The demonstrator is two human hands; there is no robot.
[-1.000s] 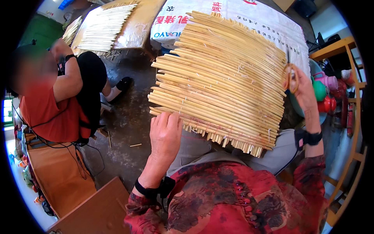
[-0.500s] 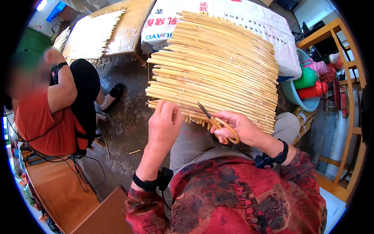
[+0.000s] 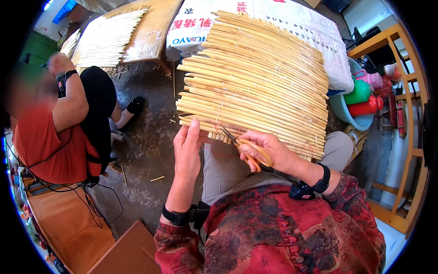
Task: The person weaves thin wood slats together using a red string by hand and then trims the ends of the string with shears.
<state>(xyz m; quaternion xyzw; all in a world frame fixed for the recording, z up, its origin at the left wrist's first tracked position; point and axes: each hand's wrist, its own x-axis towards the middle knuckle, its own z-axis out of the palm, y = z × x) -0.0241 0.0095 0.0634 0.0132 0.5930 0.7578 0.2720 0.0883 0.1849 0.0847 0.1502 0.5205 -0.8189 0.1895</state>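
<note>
A mat of pale yellow stalks tied with white thread point(image 3: 262, 84) slopes from the table toward my lap. Its near left edge is pinched by my left hand point(image 3: 187, 148), the thumb on top and the fingers curled beneath. My right hand point(image 3: 269, 153) grips a pair of scissors point(image 3: 237, 142) with orange-tan handles. The dark blades point up and left over the mat's near edge, a short way right of my left thumb. Whether a thread lies between the blades is too small to tell.
Printed white sacking point(image 3: 335, 68) covers the table under the mat. To the left, a co-worker in a red top point(image 3: 50, 146) sits beside another table point(image 3: 146, 41) bearing a second mat. A blue basin point(image 3: 360, 119) with coloured jugs and a wooden frame point(image 3: 410, 123) stand at right.
My left hand has turned, its thumb now on top of the mat's edge. The scissors have moved left and slightly down, closer to that hand. The mat has shifted slightly right.
</note>
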